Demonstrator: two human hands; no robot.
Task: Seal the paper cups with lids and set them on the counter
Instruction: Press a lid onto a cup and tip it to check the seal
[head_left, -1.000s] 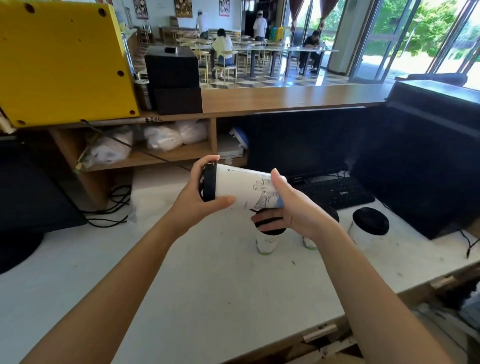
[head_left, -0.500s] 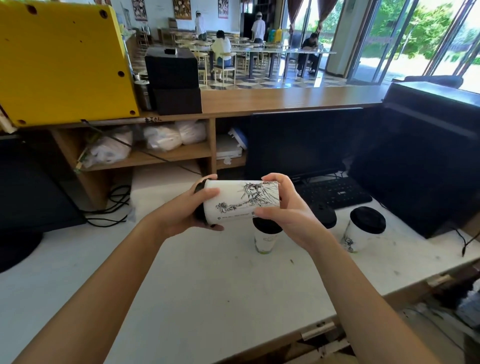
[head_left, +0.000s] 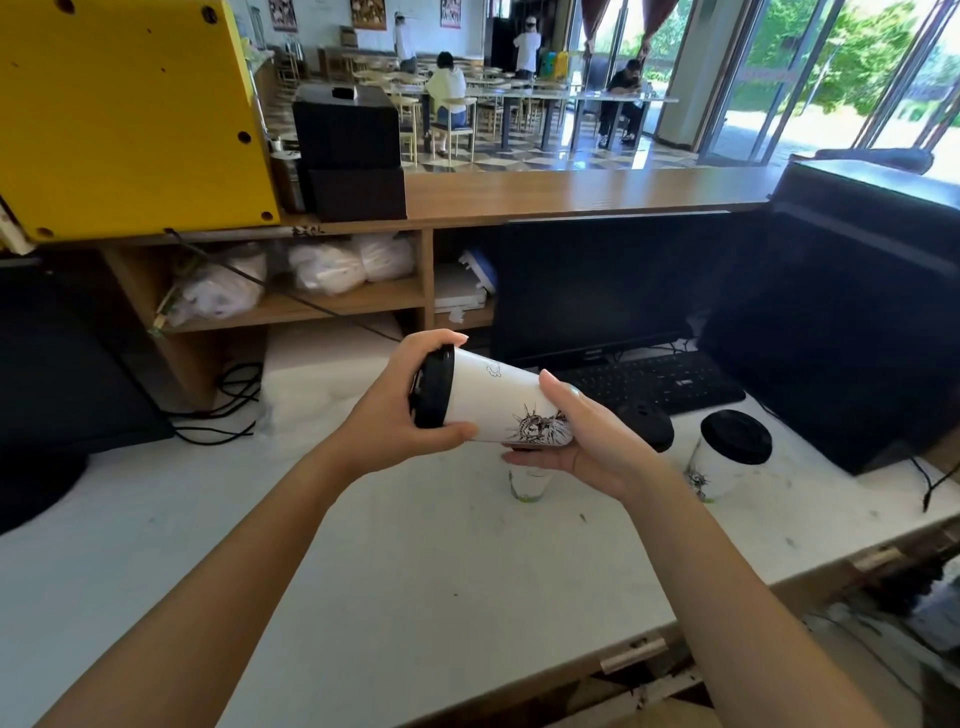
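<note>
A white paper cup (head_left: 498, 402) with a black drawing lies sideways in the air above the white counter (head_left: 415, 561). Its black lid (head_left: 432, 387) points left. My left hand (head_left: 400, 415) grips the lid end, fingers and thumb curled around the rim. My right hand (head_left: 587, 441) holds the cup's base end from below and behind. Under my right hand a second cup (head_left: 530, 483) stands on the counter, mostly hidden. A third lidded cup (head_left: 727, 457) stands to the right. Another black lid (head_left: 649, 423) shows behind my right hand.
A black keyboard (head_left: 654, 384) and monitor (head_left: 597, 291) sit behind the cups. A large black box (head_left: 841, 322) stands at the right. A dark monitor (head_left: 57, 384) and cables (head_left: 228, 410) lie at the left, a wooden shelf (head_left: 291, 306) behind, a yellow panel (head_left: 130, 109) above.
The cup has turned in my hands, so a different part of the drawing faces up. Its base end has dropped lower on the right.
</note>
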